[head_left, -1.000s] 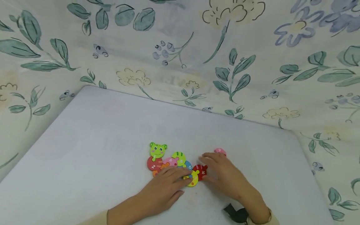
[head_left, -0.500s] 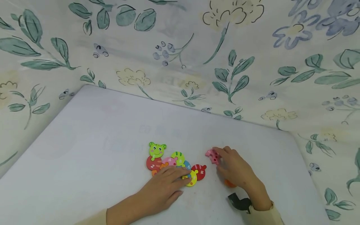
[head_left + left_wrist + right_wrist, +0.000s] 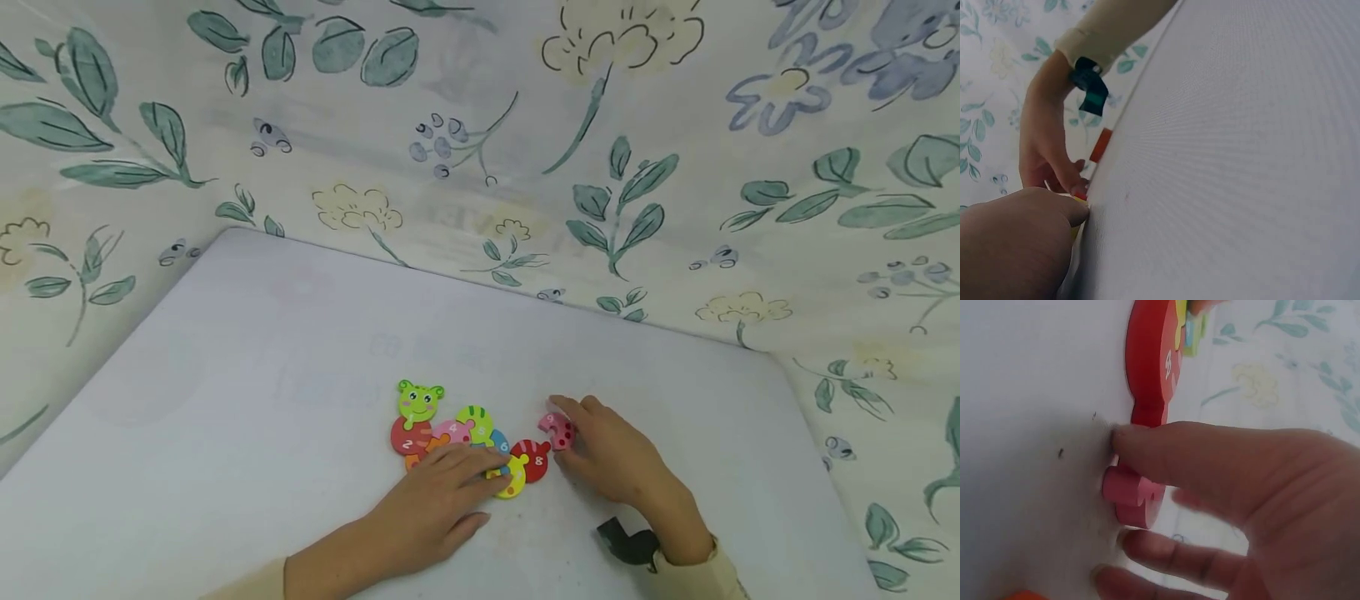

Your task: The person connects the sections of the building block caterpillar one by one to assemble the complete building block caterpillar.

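Observation:
A row of joined, numbered caterpillar puzzle pieces lies on the white table, from a green head piece (image 3: 418,402) to a red 8 piece (image 3: 533,462) at its right end. Over the middle of the row rests my left hand (image 3: 442,493), fingers extended and reaching the yellow piece (image 3: 514,482); it hides part of the row. My right hand (image 3: 617,457) holds a pink 9 puzzle piece (image 3: 558,433) by its edges, close beside the 8 piece's knob. In the right wrist view the thumb lies between the red piece (image 3: 1147,356) and the pink piece (image 3: 1127,495).
An orange piece (image 3: 1025,595) lies near the right hand, mostly cut off in the right wrist view. A dark strap (image 3: 628,543) hangs at the right wrist. Flowered cloth (image 3: 480,167) rises behind the white table (image 3: 300,333).
My right hand left the red 8 piece, took hold of the pink 9 piece farther right, and brought it left beside the 8 piece. The left hand stayed in place.

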Demonstrator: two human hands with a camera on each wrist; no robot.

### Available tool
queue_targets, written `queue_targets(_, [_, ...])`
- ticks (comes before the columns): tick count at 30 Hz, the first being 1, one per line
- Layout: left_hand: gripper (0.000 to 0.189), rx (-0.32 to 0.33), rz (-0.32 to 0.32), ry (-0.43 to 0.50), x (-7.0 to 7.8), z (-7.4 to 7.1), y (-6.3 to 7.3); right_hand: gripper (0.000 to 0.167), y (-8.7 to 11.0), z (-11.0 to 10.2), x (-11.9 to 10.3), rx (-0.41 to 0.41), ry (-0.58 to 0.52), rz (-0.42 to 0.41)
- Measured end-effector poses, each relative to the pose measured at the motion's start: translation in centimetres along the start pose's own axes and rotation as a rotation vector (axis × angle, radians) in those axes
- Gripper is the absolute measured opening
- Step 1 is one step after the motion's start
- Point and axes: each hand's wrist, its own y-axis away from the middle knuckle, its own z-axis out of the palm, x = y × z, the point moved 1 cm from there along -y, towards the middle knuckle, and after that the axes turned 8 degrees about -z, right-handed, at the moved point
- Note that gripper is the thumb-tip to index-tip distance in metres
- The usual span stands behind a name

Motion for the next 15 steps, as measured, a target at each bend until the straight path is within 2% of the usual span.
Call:
queue_targets(4, [0.057, -0.002, 0.002, 0.003, 0.0, 0.0, 0.0, 0.061, 0.2, 0.0, -0.2, 0.009, 0.004, -0.028])
queue_targets(7, [0.057, -0.007, 0.007, 0.004, 0.0, 0.1, -0.1, 0.059, 0.8, -0.2, -0.4, 0.051, -0.034, -0.01])
queue_targets(10, [0.056, -0.002, 0.008, -0.003, 0.0, 0.1, 0.0, 0.061, 1.3, -0.3, -1.0, 0.077, -0.048, -0.03])
queue_targets(15, [0.053, 0.006, 0.003, 0.003, 0.0, 0.0, 0.0, 0.062, 1.5, 0.1, -2.0, 0.058, 0.035, -0.082])
